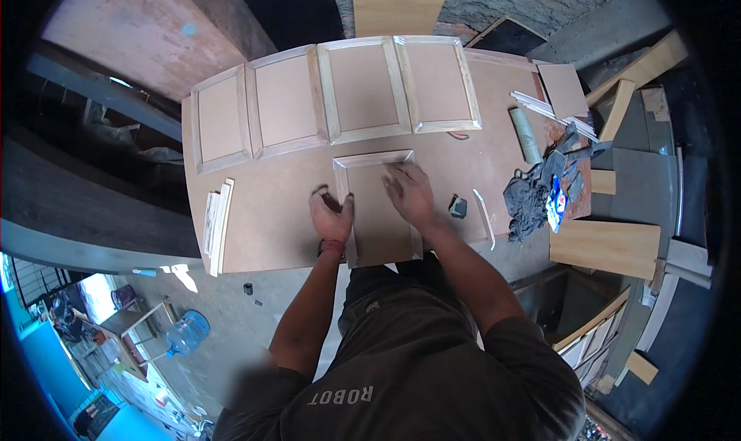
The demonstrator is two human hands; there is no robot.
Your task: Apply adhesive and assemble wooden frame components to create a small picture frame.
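A wood-framed panel [386, 217] with a brown centre lies at the near edge of the workbench, in front of my body. Beside its left strip is my left hand [332, 216], thumb against the frame and curved fingers spread away from it. My right hand [411, 196] hovers over or rests on the panel's upper right part, fingers bent toward the top strip. Those fingertips are blurred, so whether they pinch anything small is unclear. A dark, small lump with a pale edge [458, 206] sits right of the panel, near a thin white curved strip [484, 219].
Several similar framed panels [363, 86] line the bench's far side. Wooden strips [218, 226] lie at the left. Rightward are a greenish roll [526, 135], dark crumpled cloth [529, 194], a blue-white packet [556, 204] and white strips [552, 111]. Boards [606, 246] stand beyond the bench.
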